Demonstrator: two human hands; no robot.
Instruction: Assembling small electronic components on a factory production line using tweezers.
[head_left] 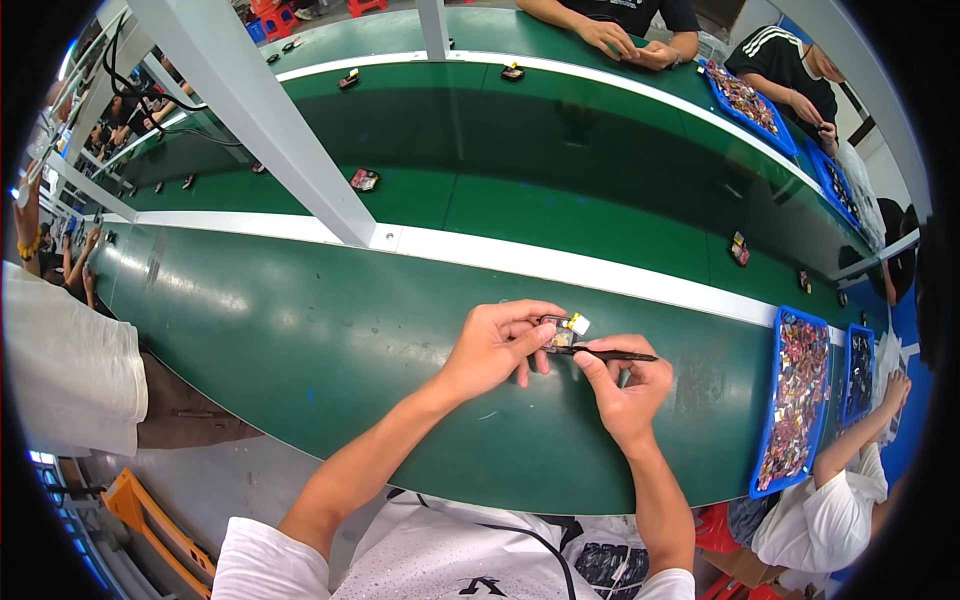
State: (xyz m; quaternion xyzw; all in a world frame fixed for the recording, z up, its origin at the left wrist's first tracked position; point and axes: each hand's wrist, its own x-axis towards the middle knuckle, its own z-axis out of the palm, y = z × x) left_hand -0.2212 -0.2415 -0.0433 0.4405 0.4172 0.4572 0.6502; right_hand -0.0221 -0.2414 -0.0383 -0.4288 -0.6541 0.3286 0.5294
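Above the middle of the green bench (400, 330), my left hand (492, 343) is closed on a small black-cased electronic device (560, 339), with thumb and fingers at its left side. A white and yellow piece (578, 324) sticks out at the device's upper right; whether it is joined on cannot be made out. My right hand (630, 392) pinches dark slim tweezers (628, 355) like a pen. Their tip points left and meets the device's lower right edge, and my fingers hide part of them.
To the right stands a blue tray (763, 470) heaped with small coloured parts, beside another blue tray (858, 375) of dark pieces. Beyond the white rail (560, 265), a green conveyor belt (520, 215) carries several small devices. A grey post (270, 120) rises at left. Co-workers sit around.
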